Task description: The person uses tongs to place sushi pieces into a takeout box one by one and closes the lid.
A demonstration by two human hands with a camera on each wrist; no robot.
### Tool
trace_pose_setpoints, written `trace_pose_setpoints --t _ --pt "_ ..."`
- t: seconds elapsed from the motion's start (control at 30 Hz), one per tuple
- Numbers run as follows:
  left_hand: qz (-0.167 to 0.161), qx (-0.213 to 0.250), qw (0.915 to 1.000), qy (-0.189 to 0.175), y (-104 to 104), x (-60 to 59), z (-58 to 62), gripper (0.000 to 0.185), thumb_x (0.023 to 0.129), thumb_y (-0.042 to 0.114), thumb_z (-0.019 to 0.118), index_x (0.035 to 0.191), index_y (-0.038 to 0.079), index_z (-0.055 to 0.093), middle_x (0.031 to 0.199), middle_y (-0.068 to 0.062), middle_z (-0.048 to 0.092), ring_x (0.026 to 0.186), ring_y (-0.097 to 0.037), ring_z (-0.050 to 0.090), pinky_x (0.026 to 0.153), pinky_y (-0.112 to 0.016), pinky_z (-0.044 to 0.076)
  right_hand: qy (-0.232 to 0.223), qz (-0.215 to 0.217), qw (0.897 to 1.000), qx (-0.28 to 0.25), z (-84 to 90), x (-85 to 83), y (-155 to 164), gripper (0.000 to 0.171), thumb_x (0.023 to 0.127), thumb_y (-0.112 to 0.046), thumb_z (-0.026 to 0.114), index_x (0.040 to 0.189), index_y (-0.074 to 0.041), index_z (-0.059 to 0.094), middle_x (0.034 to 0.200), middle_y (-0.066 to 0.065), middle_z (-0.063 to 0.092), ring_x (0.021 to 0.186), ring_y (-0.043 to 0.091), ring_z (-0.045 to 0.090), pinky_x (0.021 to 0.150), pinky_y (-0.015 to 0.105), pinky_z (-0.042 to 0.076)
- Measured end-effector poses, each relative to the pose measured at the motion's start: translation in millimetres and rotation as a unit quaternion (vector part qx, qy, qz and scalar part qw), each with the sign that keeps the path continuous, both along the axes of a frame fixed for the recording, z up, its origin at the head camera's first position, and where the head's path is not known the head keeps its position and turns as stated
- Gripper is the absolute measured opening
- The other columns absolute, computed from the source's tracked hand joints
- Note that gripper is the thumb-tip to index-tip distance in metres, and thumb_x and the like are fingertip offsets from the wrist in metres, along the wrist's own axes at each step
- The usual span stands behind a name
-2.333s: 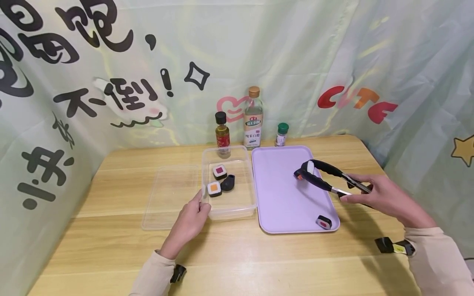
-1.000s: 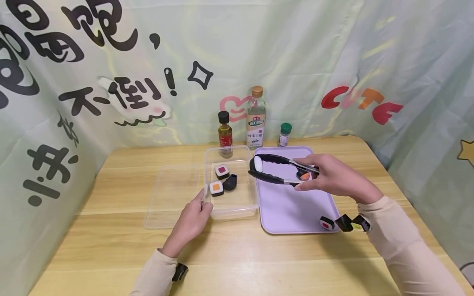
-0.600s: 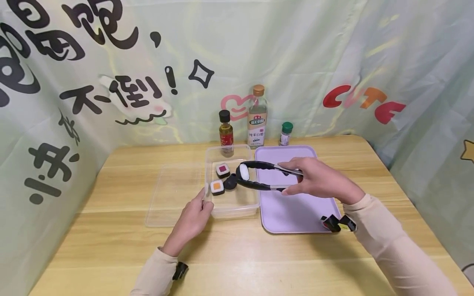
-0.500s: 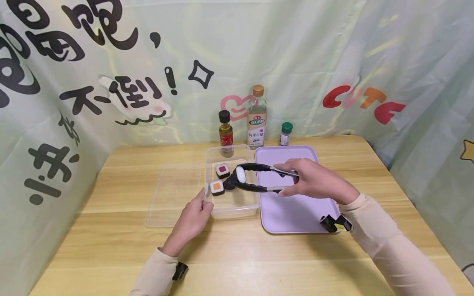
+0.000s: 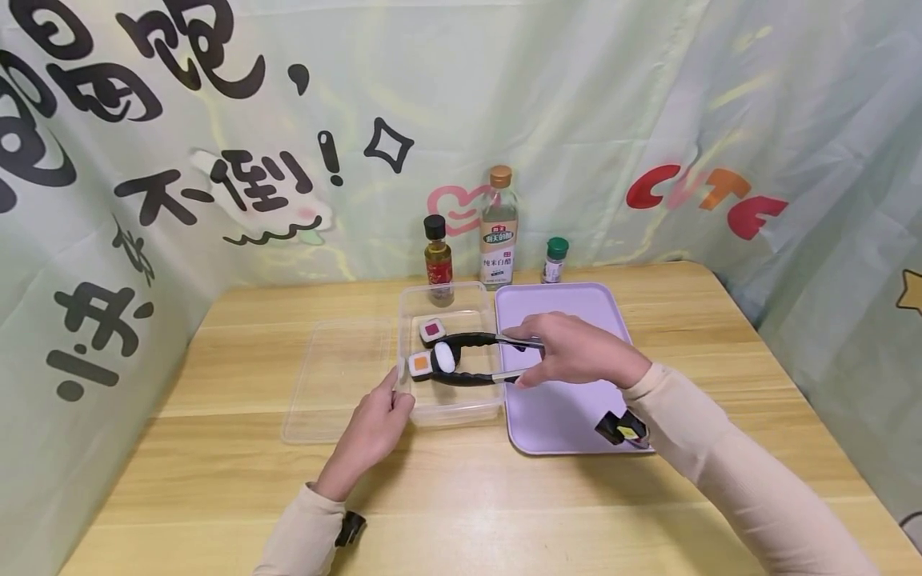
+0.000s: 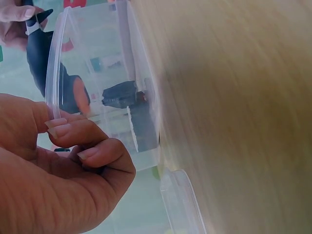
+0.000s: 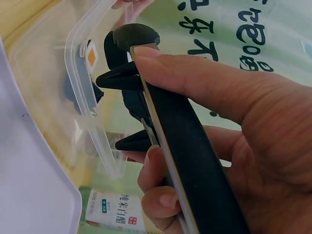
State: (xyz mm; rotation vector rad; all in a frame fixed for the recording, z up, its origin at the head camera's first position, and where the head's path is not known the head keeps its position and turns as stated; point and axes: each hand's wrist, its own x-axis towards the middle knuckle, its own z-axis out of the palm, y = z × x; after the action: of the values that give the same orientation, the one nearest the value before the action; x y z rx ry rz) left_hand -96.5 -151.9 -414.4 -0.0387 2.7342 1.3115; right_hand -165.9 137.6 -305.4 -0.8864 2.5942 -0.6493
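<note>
My left hand (image 5: 376,420) pinches the left rim of a clear plastic box (image 5: 461,412). My right hand (image 5: 576,352) grips black-handled tongs (image 5: 464,379) by their metal arms. Between the tong tips, low over the box, sits a sushi piece with a white oval side (image 5: 445,358); a pinkish-orange part (image 6: 80,95) of it shows in the left wrist view. Inside the box lie a roll with a purple centre (image 5: 433,330) and a roll with an orange centre (image 5: 420,364). A black cone-like piece (image 6: 119,94) there is hidden behind the tongs in the head view.
A purple tray (image 5: 555,432) stands right of the box; the right arm covers most of the pieces on it. A clear lid (image 5: 331,384) lies to the left. Behind stand a sauce bottle (image 5: 438,260), a vinegar bottle (image 5: 499,232) and a green-capped shaker (image 5: 555,260).
The right hand has carried the tongs and the sushi piece from above the tray leftward and down into the box, beside the orange-centred roll. The left hand keeps its hold on the rim.
</note>
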Motion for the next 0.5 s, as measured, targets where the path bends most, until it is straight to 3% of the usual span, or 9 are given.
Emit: trace_pose_setpoints --t 0.17,0.33,0.5 --pt "0.001 0.005 1.0 -0.005 0 -0.3 0.1 0.064 0.098 0.016 0.043 0.156 -0.008 0.028 0.059 0.003 0.037 0.049 -0.011 0.029 0.044 -0.023 0.024 -0.002 0.017 1.0 0.018 0.8 -5.6 -11 0.068 0.078 -0.021 0.087 0.137 0.003 0.062 0.128 0.013 0.066 0.093 0.019 0.057 0.076 0.036 0.047" --pt "0.002 0.007 0.9999 -0.007 1 0.0 0.6 0.064 0.098 0.016 0.044 0.156 -0.007 0.027 0.059 0.003 0.038 0.048 -0.011 0.03 0.043 -0.023 0.024 -0.006 0.033 0.998 0.044 1.4 -11.4 -22 0.068 0.078 -0.022 0.087 0.137 0.002 0.062 0.135 0.013 0.063 0.121 0.028 0.059 0.092 0.042 0.051" --pt "0.002 0.003 1.0 -0.004 1 0.3 0.9 0.064 0.098 0.016 0.044 0.156 -0.007 0.028 0.059 0.003 0.038 0.048 -0.011 0.03 0.043 -0.023 0.024 -0.011 0.046 0.997 0.063 3.3 -15.5 -31 0.069 0.078 -0.022 0.087 0.137 0.002 0.061 0.136 0.013 0.062 0.128 0.031 0.056 0.1 0.046 0.049"
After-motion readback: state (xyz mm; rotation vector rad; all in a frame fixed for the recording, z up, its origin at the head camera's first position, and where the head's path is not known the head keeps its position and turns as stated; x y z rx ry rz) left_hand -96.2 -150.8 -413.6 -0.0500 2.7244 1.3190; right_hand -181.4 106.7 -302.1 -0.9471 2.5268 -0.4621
